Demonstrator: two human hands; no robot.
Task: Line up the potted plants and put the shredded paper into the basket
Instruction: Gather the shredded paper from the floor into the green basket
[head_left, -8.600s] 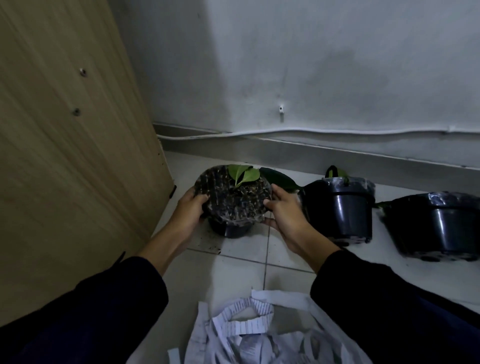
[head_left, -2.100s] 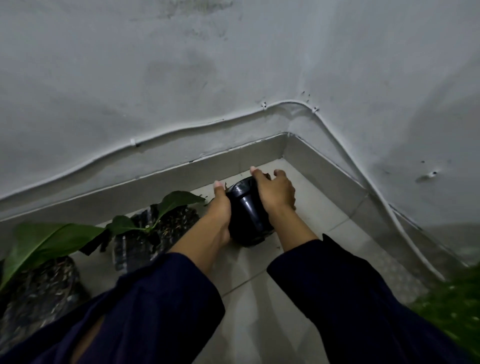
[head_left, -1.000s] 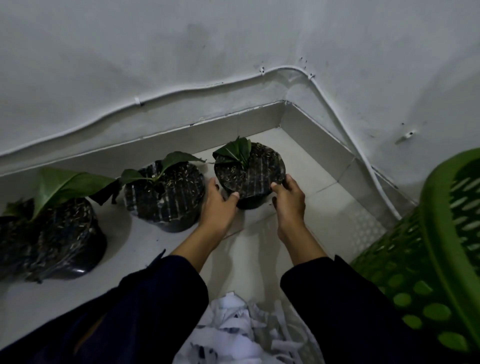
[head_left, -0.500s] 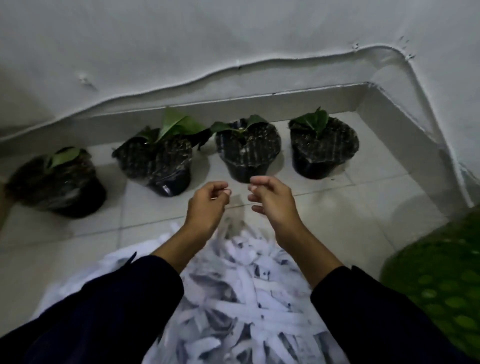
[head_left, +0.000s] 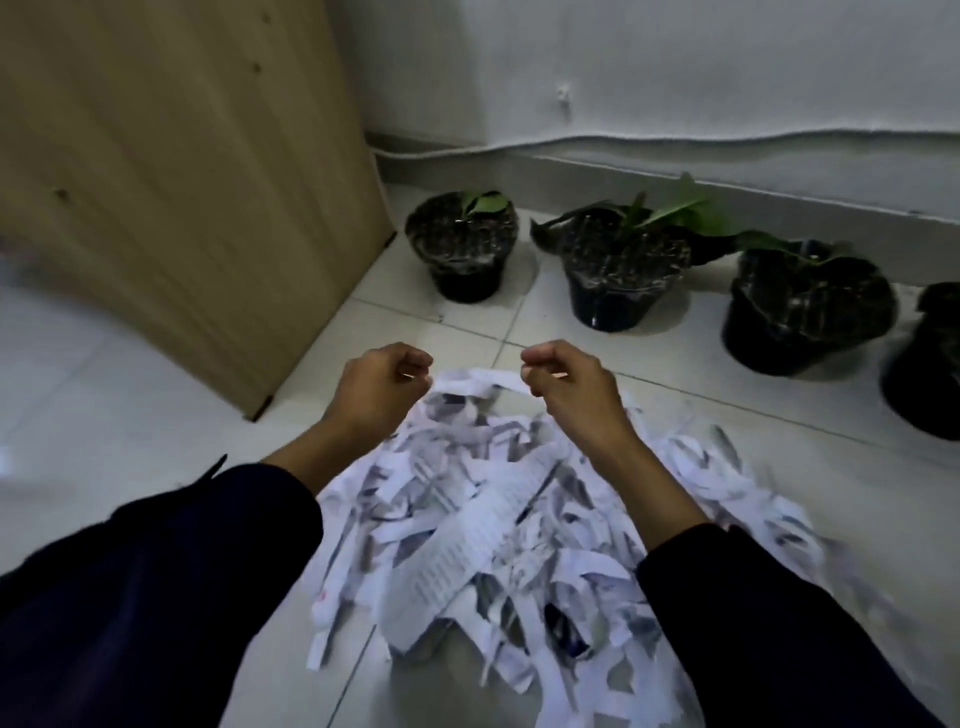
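Two hands, raised over the heap: left hand (head_left: 382, 387) curled into a loose fist, right hand (head_left: 569, 387) likewise curled, fingers folded in toward the palm. Between them, one pale paper strip (head_left: 478, 382) stretched across, its ends reaching each fist; whether pinched by both cannot be told for sure, though it hangs taut from hand to hand. Dark sleeves (head_left: 171, 587) on both forearms, pushed up short of the wrists.

Below and toward the viewer, shredded paper (head_left: 498, 525) piled on the white floor tiles (head_left: 104, 410), strips lying crossed and tangled. Printed lines visible on several strips, rows of small dark text on the widest one, too blurred to read; no brand or label legible anywhere.

Beyond the heap, four potted plants in black pots, set in a row along the base of the wall: first pot (head_left: 465, 249) nearest the wooden panel (head_left: 171, 171), second pot (head_left: 621, 275) beside it with longer green leaves, third pot (head_left: 802, 312) further right, fourth pot (head_left: 930, 364) cut by the frame edge. Pots standing apart, none touching. Behind them, grey skirting and a white cable (head_left: 675, 140) running along the wall (head_left: 727, 62). Basket out of view.
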